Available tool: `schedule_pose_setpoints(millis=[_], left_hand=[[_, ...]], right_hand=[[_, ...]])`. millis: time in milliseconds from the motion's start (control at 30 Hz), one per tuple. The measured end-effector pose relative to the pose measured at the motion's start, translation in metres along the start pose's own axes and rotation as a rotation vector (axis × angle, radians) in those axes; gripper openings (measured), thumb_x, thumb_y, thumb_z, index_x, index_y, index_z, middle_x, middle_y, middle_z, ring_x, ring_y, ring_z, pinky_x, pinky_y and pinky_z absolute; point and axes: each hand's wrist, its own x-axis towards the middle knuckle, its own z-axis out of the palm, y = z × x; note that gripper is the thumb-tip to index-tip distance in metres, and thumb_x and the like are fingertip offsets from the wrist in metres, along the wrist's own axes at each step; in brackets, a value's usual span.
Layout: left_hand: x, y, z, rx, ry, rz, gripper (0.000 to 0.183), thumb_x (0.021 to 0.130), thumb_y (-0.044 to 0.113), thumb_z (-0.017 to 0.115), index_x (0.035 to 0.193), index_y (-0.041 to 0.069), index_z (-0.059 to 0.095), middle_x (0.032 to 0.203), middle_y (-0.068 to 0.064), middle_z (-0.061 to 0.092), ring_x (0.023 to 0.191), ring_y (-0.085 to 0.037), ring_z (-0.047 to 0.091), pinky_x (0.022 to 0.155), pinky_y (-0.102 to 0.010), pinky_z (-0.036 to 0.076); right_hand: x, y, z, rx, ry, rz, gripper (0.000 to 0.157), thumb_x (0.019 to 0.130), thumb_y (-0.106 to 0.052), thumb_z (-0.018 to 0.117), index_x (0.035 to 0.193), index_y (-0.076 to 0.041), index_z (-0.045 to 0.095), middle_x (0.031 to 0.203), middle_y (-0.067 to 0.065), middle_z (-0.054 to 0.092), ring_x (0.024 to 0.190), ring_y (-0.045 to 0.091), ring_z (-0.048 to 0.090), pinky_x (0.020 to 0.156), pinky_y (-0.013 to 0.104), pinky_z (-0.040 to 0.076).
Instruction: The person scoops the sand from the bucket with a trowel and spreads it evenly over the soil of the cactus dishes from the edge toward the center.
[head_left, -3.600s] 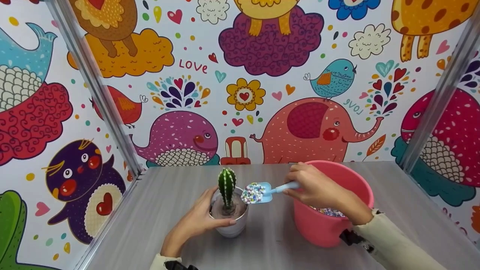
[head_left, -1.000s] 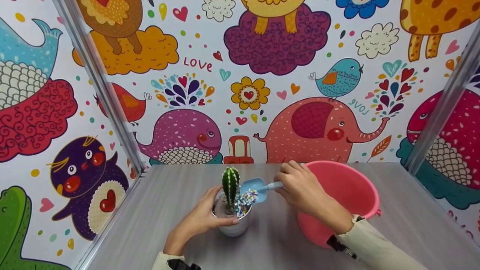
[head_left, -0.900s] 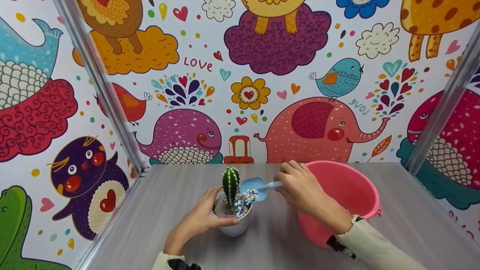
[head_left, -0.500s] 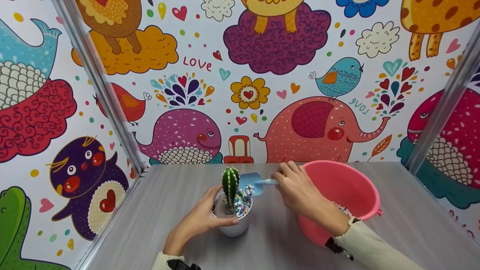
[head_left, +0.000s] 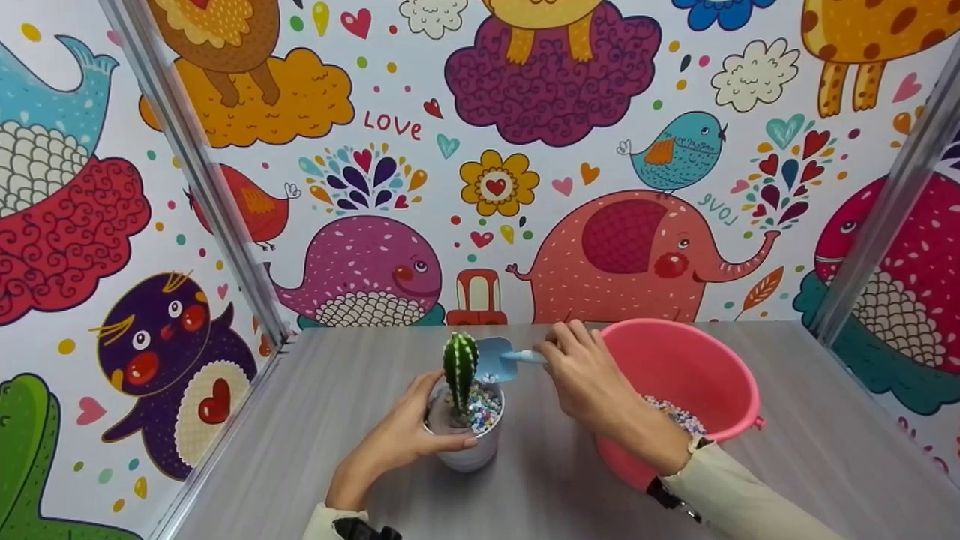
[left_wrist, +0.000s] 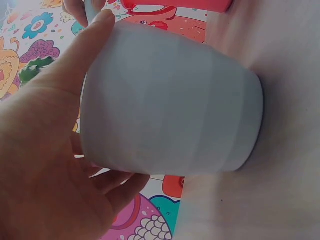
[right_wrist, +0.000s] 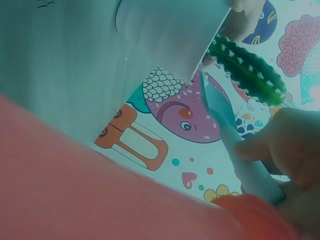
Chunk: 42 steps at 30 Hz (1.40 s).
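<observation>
A green cactus (head_left: 460, 367) stands in a white ribbed pot (head_left: 469, 456). My left hand (head_left: 401, 427) grips the pot near its rim from the left, the thumb across the front; the left wrist view shows the fingers around the pot wall (left_wrist: 175, 100). My right hand (head_left: 592, 379) pinches the handle of a light blue toy shovel (head_left: 496, 358), seen also as a tilted shovel (right_wrist: 220, 107) in the right wrist view. The blade tips down at the pot's right rim with a few beads on it. Colourful beads (head_left: 484, 411) lie on the pot's right side, beside the cactus.
A pink bucket (head_left: 720, 375) stands right of the pot, under my right forearm, with more colourful beads (head_left: 679, 412) inside. Grey wood-look table (head_left: 337, 375) lies beneath. A cartoon-patterned wall (head_left: 480, 112) rises behind, with metal corner posts at both sides.
The loaded shovel has moved left to the pot and tilted. Its beads have slid off into the pot, leaving only a few on the blade. My left hand keeps its grip on the pot.
</observation>
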Motion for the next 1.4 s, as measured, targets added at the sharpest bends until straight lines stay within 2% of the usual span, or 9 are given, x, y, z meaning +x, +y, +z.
schedule_pose_setpoints(millis=[300,700,1067,1400], left_hand=[[-0.001,-0.001,-0.002,0.006,-0.001,0.035,0.115,0.075,0.061,0.095,0.166,0.019,0.039,0.168,-0.011,0.042,0.159,-0.038,0.038,0.125,-0.069,0.036],[-0.001,0.000,-0.002,0.000,-0.018,0.019,0.114,0.076,0.061,0.094,0.167,0.020,0.037,0.168,-0.010,0.042,0.159,-0.039,0.038,0.125,-0.070,0.036],[-0.002,0.000,-0.003,0.000,-0.015,0.024,0.115,0.076,0.061,0.094,0.167,0.020,0.037,0.168,-0.010,0.041,0.159,-0.039,0.038,0.125,-0.069,0.036],[-0.002,-0.001,-0.003,0.003,-0.018,0.019,0.120,0.076,0.061,0.094,0.169,0.017,0.033,0.171,-0.012,0.038,0.160,-0.041,0.036,0.125,-0.070,0.035]], right_hand=[[0.003,0.002,-0.002,-0.011,0.075,-0.019,0.034,0.089,-0.002,0.086,0.120,-0.013,0.078,0.105,0.006,0.065,0.099,0.023,0.052,0.080,0.037,0.045],[0.005,-0.002,-0.002,-0.002,0.075,0.026,0.030,0.091,-0.007,0.086,0.121,-0.011,0.080,0.109,0.006,0.065,0.099,0.022,0.052,0.080,0.035,0.046],[0.005,-0.005,0.005,0.011,0.044,-0.010,0.033,0.092,-0.006,0.084,0.124,-0.011,0.078,0.109,0.007,0.064,0.102,0.023,0.052,0.081,0.037,0.045],[0.002,-0.010,0.014,-0.075,0.052,-0.036,0.029,0.095,-0.004,0.079,0.123,-0.011,0.077,0.111,0.007,0.064,0.106,0.024,0.052,0.080,0.036,0.042]])
